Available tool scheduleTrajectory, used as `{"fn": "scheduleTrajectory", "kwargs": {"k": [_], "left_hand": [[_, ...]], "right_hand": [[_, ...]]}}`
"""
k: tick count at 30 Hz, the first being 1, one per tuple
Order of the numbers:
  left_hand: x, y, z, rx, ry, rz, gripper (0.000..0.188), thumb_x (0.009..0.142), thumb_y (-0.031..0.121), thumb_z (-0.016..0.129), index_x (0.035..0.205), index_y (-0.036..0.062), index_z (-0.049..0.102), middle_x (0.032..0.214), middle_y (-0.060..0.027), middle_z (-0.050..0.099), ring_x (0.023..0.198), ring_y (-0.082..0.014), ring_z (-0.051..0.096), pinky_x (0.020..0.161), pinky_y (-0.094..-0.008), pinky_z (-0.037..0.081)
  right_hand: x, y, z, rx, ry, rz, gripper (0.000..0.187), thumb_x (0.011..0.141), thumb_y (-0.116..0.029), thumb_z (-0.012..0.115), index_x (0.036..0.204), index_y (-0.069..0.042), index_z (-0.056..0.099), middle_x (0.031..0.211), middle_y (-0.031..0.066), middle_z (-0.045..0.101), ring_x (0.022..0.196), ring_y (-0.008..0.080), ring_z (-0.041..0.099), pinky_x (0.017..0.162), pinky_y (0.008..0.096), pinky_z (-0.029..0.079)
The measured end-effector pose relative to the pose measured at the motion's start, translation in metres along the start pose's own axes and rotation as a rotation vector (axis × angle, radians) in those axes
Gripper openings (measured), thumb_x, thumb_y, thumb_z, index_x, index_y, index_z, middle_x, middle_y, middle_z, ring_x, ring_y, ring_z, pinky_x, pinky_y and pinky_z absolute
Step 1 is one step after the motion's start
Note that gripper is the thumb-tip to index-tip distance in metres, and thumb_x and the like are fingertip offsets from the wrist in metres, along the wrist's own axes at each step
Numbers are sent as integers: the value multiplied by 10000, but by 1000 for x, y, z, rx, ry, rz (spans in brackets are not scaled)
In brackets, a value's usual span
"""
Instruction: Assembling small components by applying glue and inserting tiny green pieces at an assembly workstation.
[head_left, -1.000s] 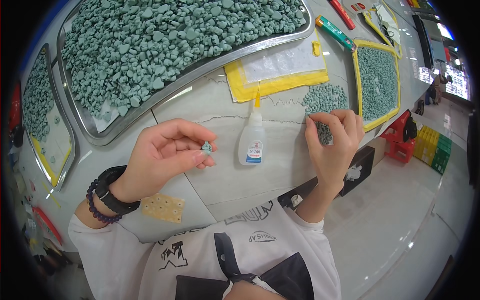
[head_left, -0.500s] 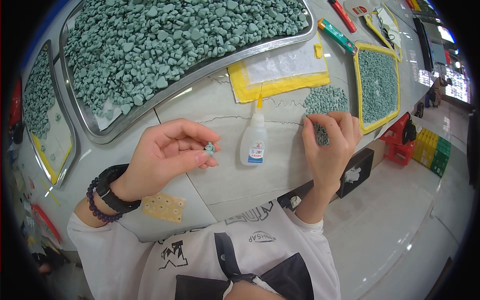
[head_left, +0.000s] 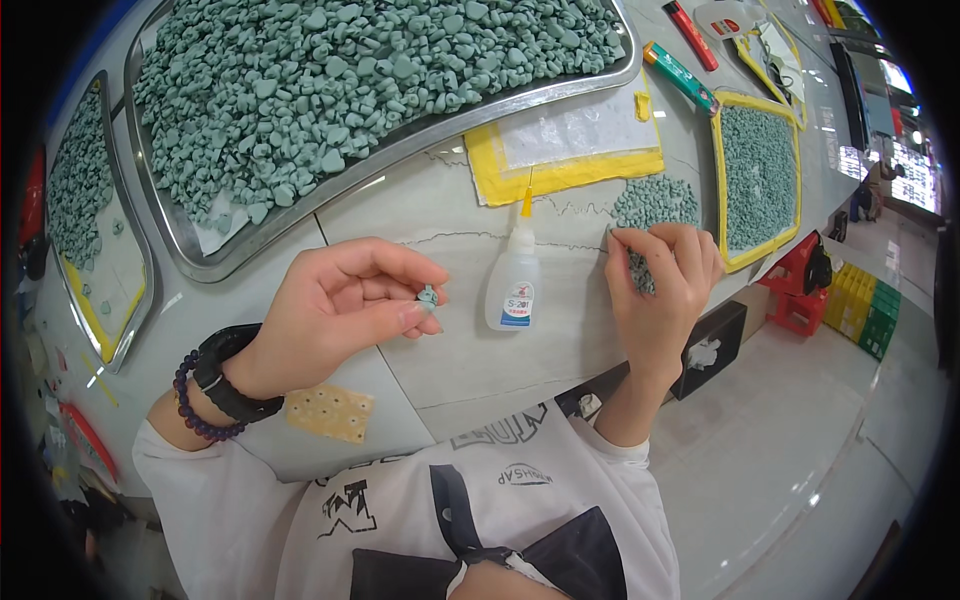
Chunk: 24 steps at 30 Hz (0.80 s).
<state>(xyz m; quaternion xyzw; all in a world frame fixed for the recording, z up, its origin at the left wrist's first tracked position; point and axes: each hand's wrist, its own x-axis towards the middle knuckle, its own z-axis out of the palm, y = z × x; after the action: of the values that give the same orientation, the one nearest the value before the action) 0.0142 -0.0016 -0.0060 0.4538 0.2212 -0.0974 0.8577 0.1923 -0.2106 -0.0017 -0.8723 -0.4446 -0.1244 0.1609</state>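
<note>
Between the thumb and fingers of my left hand (head_left: 365, 300) is a small green plastic-looking piece (head_left: 427, 297) of irregular shape. My right hand (head_left: 662, 275) is closed in a pinch at the near edge of a loose pile of tiny green pieces (head_left: 656, 199); whatever its fingertips hold is too small or hidden to make out. A clear squeeze bottle (head_left: 513, 285) with a thin yellow nozzle stands upright between my hands.
A large metal tray (head_left: 215, 268) heaped with green pieces lies at the far side. At right sits a yellow-edged tray (head_left: 721, 190) of tiny pieces, near a green tube (head_left: 682, 77). A smaller tray (head_left: 148, 300) is at left, a patterned yellow patch (head_left: 330, 413) near me.
The whole view has shifted slightly. My hands keep nearly the same pose, the left one still pinching the green piece and the right one still at the pile.
</note>
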Motion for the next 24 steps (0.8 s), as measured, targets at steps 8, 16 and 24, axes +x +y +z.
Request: {"fn": "scheduleTrajectory", "kwargs": {"k": [8, 16, 24], "left_hand": [[2, -1, -3, -65, -59, 38, 274, 837, -32, 565, 1109, -51, 533, 1059, -95, 582, 917, -147, 617, 789, -251, 491], [0, 0, -4, -38, -63, -5, 277, 837, -22, 575, 1110, -50, 534, 1061, -92, 581, 915, -147, 618, 794, -250, 489], [1, -1, 0, -17, -19, 5, 234, 830, -17, 559, 1061, -39, 532, 1009, -128, 598, 853, -147, 622, 765, -267, 511]], "right_hand": [[8, -43, -16, 347, 65, -155, 223, 566, -32, 722, 767, -96, 651, 725, 12, 483, 682, 199, 469, 715, 322, 338], [2, -13, -3, 244, -31, 53, 222, 587, -61, 739, 779, -111, 640, 760, 18, 504, 745, 198, 477, 728, 331, 333], [9, -39, 6, 328, -140, -39, 266, 554, -50, 756, 786, -93, 635, 776, 36, 523, 766, 213, 494, 737, 322, 335]]}}
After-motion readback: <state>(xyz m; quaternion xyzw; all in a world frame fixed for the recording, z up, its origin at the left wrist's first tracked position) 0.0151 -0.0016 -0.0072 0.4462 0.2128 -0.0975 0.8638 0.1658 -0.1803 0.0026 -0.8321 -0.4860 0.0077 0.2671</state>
